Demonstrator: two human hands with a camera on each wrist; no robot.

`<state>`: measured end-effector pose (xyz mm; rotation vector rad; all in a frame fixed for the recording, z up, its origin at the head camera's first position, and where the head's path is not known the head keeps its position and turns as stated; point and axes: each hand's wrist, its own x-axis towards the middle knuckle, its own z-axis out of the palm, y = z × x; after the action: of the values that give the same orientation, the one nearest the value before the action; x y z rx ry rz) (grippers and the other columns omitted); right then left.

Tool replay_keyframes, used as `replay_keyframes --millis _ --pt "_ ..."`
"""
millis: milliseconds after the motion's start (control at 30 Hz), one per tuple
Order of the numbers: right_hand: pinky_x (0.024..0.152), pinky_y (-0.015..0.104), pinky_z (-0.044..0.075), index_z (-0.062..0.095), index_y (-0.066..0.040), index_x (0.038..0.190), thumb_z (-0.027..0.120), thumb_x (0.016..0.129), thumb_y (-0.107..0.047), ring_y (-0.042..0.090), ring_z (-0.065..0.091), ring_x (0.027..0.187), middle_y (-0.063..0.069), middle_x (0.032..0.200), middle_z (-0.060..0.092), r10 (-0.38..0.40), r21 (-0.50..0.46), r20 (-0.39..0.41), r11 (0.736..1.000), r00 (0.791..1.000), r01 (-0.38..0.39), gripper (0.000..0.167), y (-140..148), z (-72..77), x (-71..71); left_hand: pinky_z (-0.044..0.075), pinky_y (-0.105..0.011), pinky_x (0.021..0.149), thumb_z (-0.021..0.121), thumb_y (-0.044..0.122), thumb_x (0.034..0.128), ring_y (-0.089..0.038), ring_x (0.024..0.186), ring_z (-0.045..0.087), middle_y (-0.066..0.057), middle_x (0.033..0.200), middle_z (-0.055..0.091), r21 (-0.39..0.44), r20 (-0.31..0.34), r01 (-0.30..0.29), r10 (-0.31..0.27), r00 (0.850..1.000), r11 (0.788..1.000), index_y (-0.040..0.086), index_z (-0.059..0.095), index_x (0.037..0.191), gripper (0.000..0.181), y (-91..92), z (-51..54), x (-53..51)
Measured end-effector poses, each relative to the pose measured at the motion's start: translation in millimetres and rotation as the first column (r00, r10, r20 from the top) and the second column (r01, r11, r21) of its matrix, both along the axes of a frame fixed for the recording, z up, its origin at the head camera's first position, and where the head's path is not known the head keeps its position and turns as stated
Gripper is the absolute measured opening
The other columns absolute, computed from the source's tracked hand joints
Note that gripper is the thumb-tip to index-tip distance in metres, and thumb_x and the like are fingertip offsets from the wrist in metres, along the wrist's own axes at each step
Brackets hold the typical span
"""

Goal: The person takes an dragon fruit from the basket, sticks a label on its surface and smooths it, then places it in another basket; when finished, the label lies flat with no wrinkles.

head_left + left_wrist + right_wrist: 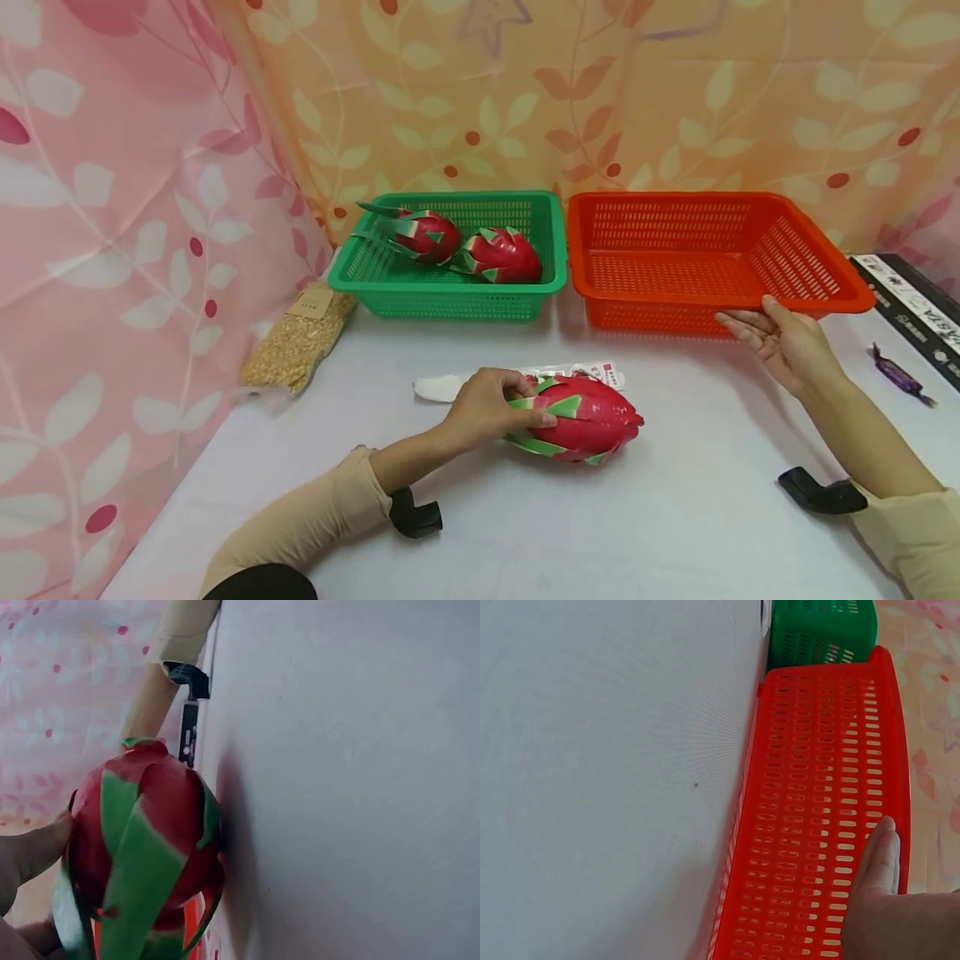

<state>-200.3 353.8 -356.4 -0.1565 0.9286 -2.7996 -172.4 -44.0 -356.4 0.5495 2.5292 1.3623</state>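
Note:
In the head view my left hand (pixel 491 408) holds a large red dragon fruit (pixel 596 417) by its green-leaved end, thumb on the near side. The fruit lies on its side over the white tabletop. The left wrist view shows the leafy end of the dragon fruit (pixel 150 847) close up, with the thumb (pixel 41 847) against its skin. Far to the right, my right hand (pixel 795 346) touches the front of a red-orange basket (pixel 667 312), fingers straight along the wall below the rim. Two more dragon fruits (pixel 506 257) lie in a green basket (pixel 450 302).
A bag of yellowish grains (pixel 300 342) leans at the left by the pink curtain. Behind the held fruit lie a white object (pixel 437 388) and a printed packet (pixel 611 373). At right are a purple-wrapped candy (pixel 900 375) and a long black-and-white box (pixel 911 312).

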Motion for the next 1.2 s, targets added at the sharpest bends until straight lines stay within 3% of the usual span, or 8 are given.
replay_keyframes --millis 133,300,400,667,1000,1100,1200 --pt "0.083 0.040 0.051 0.059 0.009 0.107 0.040 0.097 -0.013 0.039 0.063 0.097 0.029 0.100 0.065 -0.014 -0.007 0.007 1.000 1.000 0.014 0.031 0.6 2.0 -0.3 0.042 -0.021 0.059 0.081 0.036 0.0668 -0.007 0.069 0.052 0.008 0.064 0.058 -0.071 -0.066 0.069 -0.074 0.995 0.995 0.017 0.063 0.072 0.026 -2.3 -0.3 1.8" --pt "0.082 0.039 0.051 0.060 0.009 0.106 0.040 0.097 -0.013 0.039 0.064 0.096 0.028 0.100 0.065 -0.026 0.006 0.009 1.000 1.000 0.026 0.031 1.3 3.4 -0.1 0.039 -0.020 0.057 0.080 0.036 0.0667 -0.006 0.064 0.048 0.008 0.060 0.051 -0.149 -0.088 0.168 -0.182 0.979 0.975 0.019 0.059 0.069 0.027 -9.0 0.7 3.0" --pt "0.081 0.039 0.052 0.061 0.009 0.105 0.041 0.097 -0.013 0.038 0.064 0.095 0.028 0.099 0.066 -0.035 0.014 0.016 0.999 0.999 0.034 0.031 1.1 3.5 0.2 0.041 -0.020 0.059 0.080 0.036 0.0671 -0.006 0.064 0.049 0.008 0.061 0.051 -0.162 -0.092 0.197 -0.214 0.973 0.967 0.019 0.059 0.069 0.028 -11.4 2.0 3.5" --pt "0.082 0.039 0.051 0.059 0.007 0.107 0.041 0.097 -0.013 0.038 0.064 0.096 0.027 0.100 0.066 -0.032 0.013 0.021 0.999 0.999 0.032 0.029 -0.1 2.2 1.0 0.044 -0.020 0.063 0.081 0.034 0.0666 -0.005 0.068 0.053 0.011 0.066 0.054 -0.135 -0.172 0.187 -0.209 0.963 0.973 0.020 0.058 0.072 0.028 -10.1 5.4 4.8" --pt "0.082 0.039 0.051 0.057 0.005 0.108 0.042 0.097 -0.015 0.037 0.064 0.096 0.027 0.100 0.066 -0.045 0.042 0.036 0.998 0.998 0.043 0.028 -0.2 0.4 -0.4 0.046 -0.021 0.063 0.081 0.034 0.0678 -0.004 0.069 0.056 0.012 0.069 0.058 -0.072 -0.158 0.193 -0.202 0.967 0.979 0.021 0.060 0.075 0.025 -13.5 7.7 2.2" --pt "0.082 0.039 0.052 0.058 0.005 0.108 0.040 0.098 -0.014 0.037 0.065 0.096 0.026 0.100 0.066 -0.041 0.072 0.017 0.997 0.999 0.040 0.028 -0.7 -0.1 -1.2 0.046 -0.023 0.062 0.078 0.032 0.0721 -0.003 0.069 0.057 0.010 0.071 0.061 -0.049 -0.205 0.197 -0.203 0.958 0.979 0.020 0.062 0.077 0.020 -19.1 13.9 -6.1" --pt "0.081 0.036 0.052 0.060 0.005 0.106 0.036 0.099 -0.011 0.034 0.065 0.096 0.024 0.102 0.067 0.016 0.167 -0.031 0.986 0.999 -0.011 0.030 -2.9 0.5 -1.3 0.048 -0.027 0.067 0.072 0.027 0.0792 -0.006 0.070 0.058 0.005 0.074 0.065 -0.057 -0.277 0.197 -0.205 0.939 0.979 0.016 0.065 0.080 0.014 -30.0 21.5 -26.6"
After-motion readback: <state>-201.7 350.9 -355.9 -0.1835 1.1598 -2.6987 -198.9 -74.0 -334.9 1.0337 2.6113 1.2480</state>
